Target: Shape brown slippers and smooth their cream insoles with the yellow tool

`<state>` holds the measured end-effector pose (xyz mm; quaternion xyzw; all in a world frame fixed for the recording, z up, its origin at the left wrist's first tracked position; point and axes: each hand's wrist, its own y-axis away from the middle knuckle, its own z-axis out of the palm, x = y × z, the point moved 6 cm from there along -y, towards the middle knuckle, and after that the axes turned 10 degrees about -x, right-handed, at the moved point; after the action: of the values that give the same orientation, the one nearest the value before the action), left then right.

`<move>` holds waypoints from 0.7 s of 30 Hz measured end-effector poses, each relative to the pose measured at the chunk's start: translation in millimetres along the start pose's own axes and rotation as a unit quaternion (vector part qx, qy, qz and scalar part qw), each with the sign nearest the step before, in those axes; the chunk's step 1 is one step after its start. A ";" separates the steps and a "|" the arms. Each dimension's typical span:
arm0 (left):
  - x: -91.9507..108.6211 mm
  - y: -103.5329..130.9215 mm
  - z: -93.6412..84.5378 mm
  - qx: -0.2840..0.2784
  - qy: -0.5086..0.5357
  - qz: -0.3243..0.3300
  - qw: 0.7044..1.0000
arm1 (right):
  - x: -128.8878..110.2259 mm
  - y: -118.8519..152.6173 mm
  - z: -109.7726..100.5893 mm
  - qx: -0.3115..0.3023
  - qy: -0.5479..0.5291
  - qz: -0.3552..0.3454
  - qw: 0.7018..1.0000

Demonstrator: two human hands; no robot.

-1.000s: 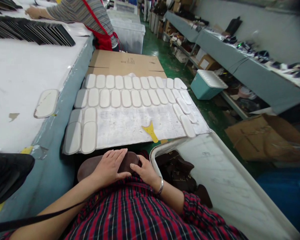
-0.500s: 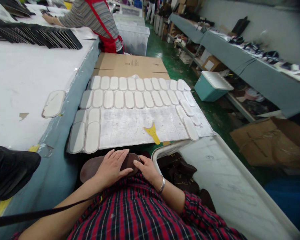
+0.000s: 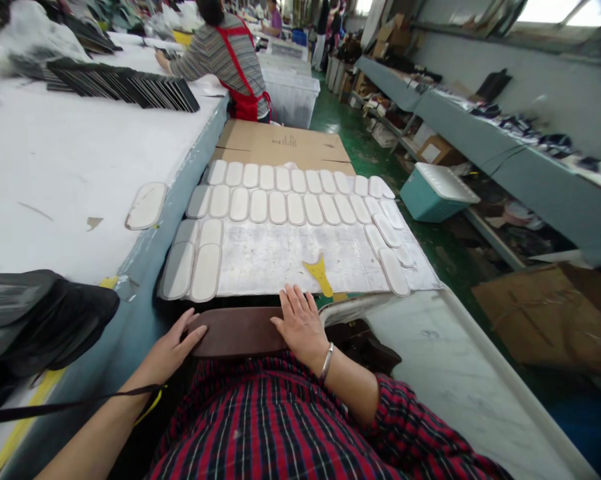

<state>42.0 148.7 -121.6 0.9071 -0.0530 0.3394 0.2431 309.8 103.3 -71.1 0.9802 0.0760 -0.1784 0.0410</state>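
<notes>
A dark brown oval piece with a smooth, leather-like face (image 3: 240,332) lies crosswise in front of my waist. My left hand (image 3: 173,343) holds its left end, thumb over the near face and some fingers hidden. Over its right end rests my right hand (image 3: 303,327), fingers stretched out and the thumb touching the face. Just beyond, a sheet-covered board (image 3: 265,257) bears rows of pale oval pads (image 3: 239,203) and a yellow forked piece (image 3: 320,273). More dark brown pieces (image 3: 363,343) lie in a white bin (image 3: 460,360) at my right.
A long white table (image 3: 80,147) runs along my left, with a lone pale pad (image 3: 147,205), a row of dark panels (image 3: 125,83) and a black bag (image 3: 45,320). A person in a red apron (image 3: 247,103) works farther off. Rightward stand a teal box (image 3: 430,200) and a carton (image 3: 550,320).
My left hand has moved from the middle of the brown piece to its left end. My right hand now lies flatter on the right end. The camera view has shifted.
</notes>
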 end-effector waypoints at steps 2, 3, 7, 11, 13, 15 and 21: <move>-9.0 10.2 6.7 -0.005 0.101 -0.019 0.995 | -23.4 3.5 5.7 -0.025 0.018 -0.045 0.999; -8.6 14.5 9.9 0.002 0.137 -0.014 0.990 | -35.1 5.7 9.5 -0.038 0.018 -0.069 0.997; 2.8 22.7 14.9 0.023 0.202 0.031 0.979 | -80.2 9.2 24.0 -0.076 -0.001 -0.169 0.983; 3.4 25.3 13.4 0.015 0.219 0.049 0.974 | -118.5 -3.8 39.0 -0.094 0.004 -0.252 0.963; 0.5 27.0 13.6 0.016 0.231 0.068 0.971 | -136.7 -12.4 47.9 -0.101 0.016 -0.287 0.952; -3.1 28.2 14.5 0.018 0.244 0.084 0.966 | -151.4 -20.1 52.9 -0.107 0.020 -0.305 0.946; -0.6 27.2 15.1 -0.018 0.248 0.101 0.963 | -122.1 -12.5 15.7 -0.141 -0.094 -0.330 0.929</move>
<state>43.3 117.6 -120.8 0.7798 -0.0884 0.5758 0.2290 189.4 97.5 -43.0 0.8625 0.4159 -0.2601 0.1245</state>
